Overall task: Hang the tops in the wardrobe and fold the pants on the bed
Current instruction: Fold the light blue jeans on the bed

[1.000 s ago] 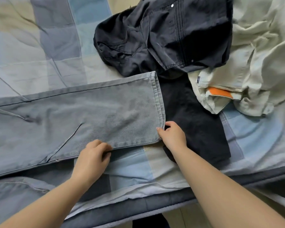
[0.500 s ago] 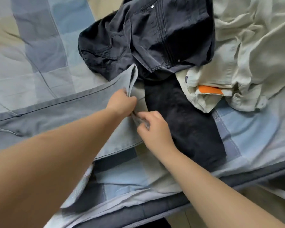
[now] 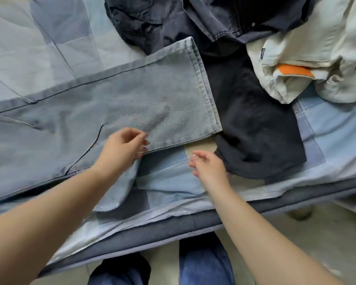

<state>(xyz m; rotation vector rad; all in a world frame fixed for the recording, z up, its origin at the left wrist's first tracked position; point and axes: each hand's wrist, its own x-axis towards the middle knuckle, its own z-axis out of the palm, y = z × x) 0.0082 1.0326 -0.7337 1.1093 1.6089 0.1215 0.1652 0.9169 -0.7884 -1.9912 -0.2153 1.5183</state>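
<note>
Now, faded grey denim pants (image 3: pixel 115 108) lie flat on the bed (image 3: pixel 49 48).
Left hand (image 3: pixel 121 150) pinches their lower edge; right hand (image 3: pixel 209 166) beside it hovers released.

Light grey-blue jeans (image 3: pixel 115 108) laid flat across the patchwork bed (image 3: pixel 327 128), legs stacked, hems at right overlapping a black garment (image 3: pixel 255 124), crumpled dark denim shirt (image 3: pixel 193 19) behind, rumpled pale shirt (image 3: pixel 317 46) with orange tag at right

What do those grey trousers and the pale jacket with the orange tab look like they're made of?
The grey trousers: likely washed denim, matte, with a visible twill grain and a stitched hem. The pale jacket: seemingly thin, smooth woven cotton or a blend, crumpling into soft creases; hard to say which.
</note>
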